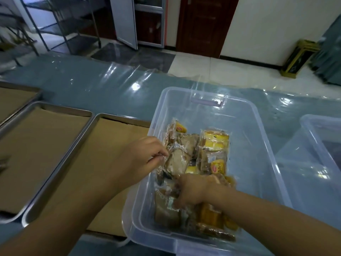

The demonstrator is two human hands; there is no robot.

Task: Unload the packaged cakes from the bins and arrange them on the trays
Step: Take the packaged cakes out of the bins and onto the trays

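Brown cake pack (pixel 178 161) in bin (pixel 258 145), long axis slanting far-right. My left hand (pixel 145 156) pinches its left wrapper edge; my right hand (pixel 191 191), nearer me, grips second pack (pixel 166 209).

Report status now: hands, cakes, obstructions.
Left hand pinches a packaged cake in the bin. Right hand grips a second cake. Lined tray left of bin. Nothing blocking.

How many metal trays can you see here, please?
3: nearest tray beside the bin, middle tray left of it, far tray cut off at the left edge; others may be hidden.
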